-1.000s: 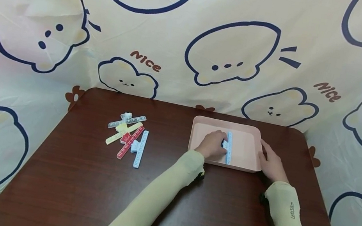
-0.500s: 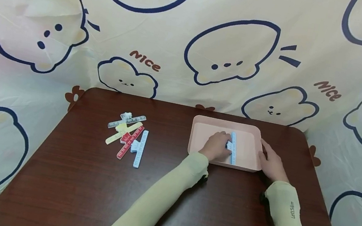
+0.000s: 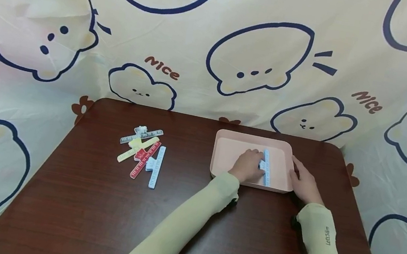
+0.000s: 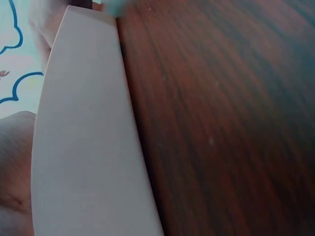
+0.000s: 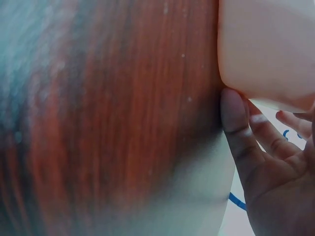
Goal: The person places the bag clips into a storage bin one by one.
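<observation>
over on the left of the dark table (image 3: 93,216) sits a loose heap of clips (image 3: 143,153), grey, yellow, red and pale blue, overlapping one another and well apart from the hands; moving right, the left hand (image 3: 248,166) is down inside the pink tray (image 3: 232,149), fingers curled round the tab of a blue clip (image 3: 266,168) that lies lengthwise near the tray's right wall; the grip looks like a pinch on one side only, so the clip could tip or snag the wall if it is let go at a slant; right again, the right hand (image 3: 304,185) rests against the tray's outer right edge, fingers relaxed and fairly straight, thumb tip touching the corner in the right wrist view (image 5: 236,113); that light touch is the only brace; a shove from the left hand could slide the tray toward the table's right edge, since the smooth wood offers little grip.
</observation>
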A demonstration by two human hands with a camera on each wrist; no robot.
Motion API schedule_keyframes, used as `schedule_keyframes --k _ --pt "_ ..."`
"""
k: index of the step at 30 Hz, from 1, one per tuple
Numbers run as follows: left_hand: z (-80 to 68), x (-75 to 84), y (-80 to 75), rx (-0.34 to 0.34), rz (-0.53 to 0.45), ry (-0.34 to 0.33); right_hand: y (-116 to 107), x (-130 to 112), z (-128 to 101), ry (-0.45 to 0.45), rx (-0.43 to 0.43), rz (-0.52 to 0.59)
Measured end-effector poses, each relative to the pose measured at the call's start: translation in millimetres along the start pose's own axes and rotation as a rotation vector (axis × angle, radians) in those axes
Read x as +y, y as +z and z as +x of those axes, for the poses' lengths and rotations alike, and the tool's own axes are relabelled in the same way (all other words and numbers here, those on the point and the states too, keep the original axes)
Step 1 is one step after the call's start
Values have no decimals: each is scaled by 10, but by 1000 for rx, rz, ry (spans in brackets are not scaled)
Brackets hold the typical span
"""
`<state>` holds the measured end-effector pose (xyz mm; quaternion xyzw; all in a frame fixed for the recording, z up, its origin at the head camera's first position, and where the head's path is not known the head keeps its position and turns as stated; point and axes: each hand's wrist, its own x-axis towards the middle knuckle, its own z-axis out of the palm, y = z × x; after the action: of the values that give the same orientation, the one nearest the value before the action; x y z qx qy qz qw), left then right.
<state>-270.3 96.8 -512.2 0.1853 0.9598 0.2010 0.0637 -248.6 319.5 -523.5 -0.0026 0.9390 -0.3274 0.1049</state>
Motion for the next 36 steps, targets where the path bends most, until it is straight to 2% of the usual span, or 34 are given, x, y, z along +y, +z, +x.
schedule_keyframes --k 10,17,23,36 --pt "32 39 50 -3 19 17 22 -26 -5 5 9 6" --pt "44 91 69 -43 54 56 19 -7 -12 18 9 9" --pt "72 113 101 -50 68 86 4 -8 -18 17 3 8" --pt "86 153 136 -62 48 88 -1 -10 -25 18 -6 16"
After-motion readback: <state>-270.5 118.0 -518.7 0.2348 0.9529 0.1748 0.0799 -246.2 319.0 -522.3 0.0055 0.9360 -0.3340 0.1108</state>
